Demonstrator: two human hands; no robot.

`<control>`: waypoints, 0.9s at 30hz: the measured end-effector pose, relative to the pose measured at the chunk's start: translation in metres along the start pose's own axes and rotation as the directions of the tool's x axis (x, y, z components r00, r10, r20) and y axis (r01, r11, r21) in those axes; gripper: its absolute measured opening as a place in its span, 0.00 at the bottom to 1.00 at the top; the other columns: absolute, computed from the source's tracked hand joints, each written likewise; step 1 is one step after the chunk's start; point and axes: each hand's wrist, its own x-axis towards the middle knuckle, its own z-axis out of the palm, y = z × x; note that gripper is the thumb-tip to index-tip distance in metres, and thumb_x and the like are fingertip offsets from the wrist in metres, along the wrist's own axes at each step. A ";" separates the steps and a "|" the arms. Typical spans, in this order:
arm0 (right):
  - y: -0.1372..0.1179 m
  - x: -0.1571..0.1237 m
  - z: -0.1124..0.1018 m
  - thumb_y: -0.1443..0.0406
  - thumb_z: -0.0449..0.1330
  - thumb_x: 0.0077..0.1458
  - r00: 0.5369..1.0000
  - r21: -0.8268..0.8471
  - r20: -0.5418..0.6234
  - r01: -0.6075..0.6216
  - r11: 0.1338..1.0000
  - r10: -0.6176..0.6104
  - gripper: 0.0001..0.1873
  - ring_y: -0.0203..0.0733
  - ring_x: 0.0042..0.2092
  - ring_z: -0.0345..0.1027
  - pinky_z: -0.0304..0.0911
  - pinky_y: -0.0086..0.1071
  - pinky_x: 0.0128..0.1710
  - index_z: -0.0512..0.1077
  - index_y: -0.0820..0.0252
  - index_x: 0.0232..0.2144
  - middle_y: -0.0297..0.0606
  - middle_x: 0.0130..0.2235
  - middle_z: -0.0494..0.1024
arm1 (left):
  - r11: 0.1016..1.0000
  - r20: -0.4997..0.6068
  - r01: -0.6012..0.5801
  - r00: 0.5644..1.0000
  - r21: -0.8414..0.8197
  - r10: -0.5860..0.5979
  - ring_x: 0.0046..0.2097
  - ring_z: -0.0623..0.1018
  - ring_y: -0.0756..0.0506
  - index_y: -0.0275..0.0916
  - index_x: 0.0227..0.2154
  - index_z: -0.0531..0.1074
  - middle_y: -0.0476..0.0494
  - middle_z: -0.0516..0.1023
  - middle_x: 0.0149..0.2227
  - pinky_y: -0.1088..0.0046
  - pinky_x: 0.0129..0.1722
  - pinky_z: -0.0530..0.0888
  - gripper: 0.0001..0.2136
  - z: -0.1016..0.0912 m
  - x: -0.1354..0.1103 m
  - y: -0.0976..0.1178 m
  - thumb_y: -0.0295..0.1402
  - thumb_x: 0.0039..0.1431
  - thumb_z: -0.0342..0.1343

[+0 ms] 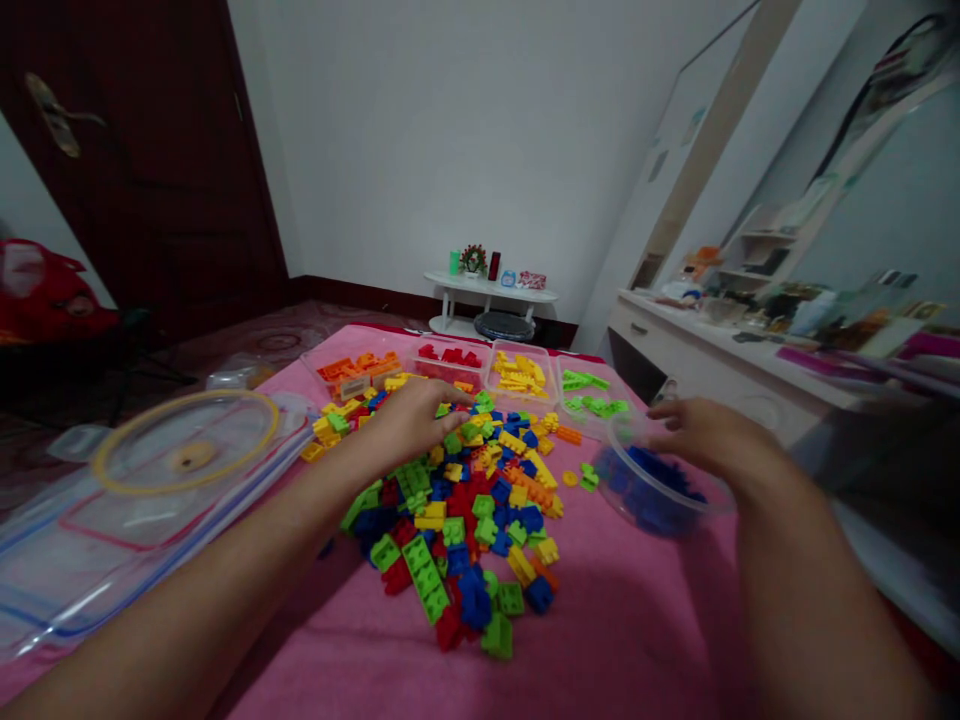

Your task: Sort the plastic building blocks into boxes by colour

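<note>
A large heap of toy building bricks [457, 500] in green, yellow, red, blue and orange lies on the pink cloth. My left hand [412, 420] rests over the heap's far left part, thumb and index finger apart, with nothing visible between them. My right hand [705, 435] hovers at the rim of a clear round tub [626, 500], fingers pointing left and apart. I see nothing held in it. Blue bricks [660, 490] fill the tub's lower part.
Behind the heap stand clear boxes of orange bricks [360, 370], red bricks [450, 357], yellow bricks [521, 373] and light-green bricks [592, 400]. Clear lids [97, 540], one round with a yellow rim [124, 480], lie at left. A white dresser [720, 340] stands at right.
</note>
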 end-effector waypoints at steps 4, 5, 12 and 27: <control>-0.051 -0.017 0.015 0.58 0.64 0.41 0.970 -0.171 0.164 0.206 0.964 -0.179 0.11 0.47 0.32 0.70 0.63 0.42 0.33 0.77 0.53 0.30 0.40 0.33 0.78 | 0.990 -0.001 0.138 0.990 0.038 -0.138 0.44 0.76 0.42 0.40 0.42 0.76 0.43 0.79 0.42 0.70 0.43 0.70 0.15 -0.012 0.002 -0.026 0.36 0.54 0.51; -0.067 -0.024 0.022 0.59 0.63 0.43 0.948 -0.081 0.170 0.285 0.955 -0.269 0.10 0.47 0.34 0.71 0.64 0.42 0.36 0.77 0.54 0.31 0.40 0.34 0.79 | 0.987 0.012 0.160 0.987 0.015 -0.160 0.42 0.77 0.43 0.39 0.42 0.76 0.43 0.79 0.40 0.72 0.41 0.71 0.15 -0.014 0.002 -0.032 0.36 0.54 0.51; -0.139 -0.085 0.098 0.75 0.53 0.48 0.659 0.295 0.248 0.647 0.703 -0.710 0.30 0.43 0.58 0.57 0.53 0.40 0.57 0.63 0.56 0.55 0.40 0.57 0.65 | 0.977 0.243 0.200 0.946 0.076 -0.213 0.37 0.76 0.45 0.41 0.45 0.74 0.45 0.79 0.38 0.76 0.34 0.69 0.22 -0.016 -0.003 -0.057 0.41 0.45 0.58; -0.154 -0.105 0.113 0.63 0.53 0.58 0.789 0.213 0.195 0.546 0.810 -0.583 0.15 0.42 0.45 0.68 0.60 0.34 0.45 0.69 0.53 0.47 0.37 0.45 0.74 | 0.974 0.240 0.142 0.953 0.176 -0.183 0.37 0.75 0.44 0.44 0.42 0.75 0.45 0.78 0.36 0.74 0.35 0.69 0.20 -0.014 -0.005 -0.040 0.37 0.42 0.57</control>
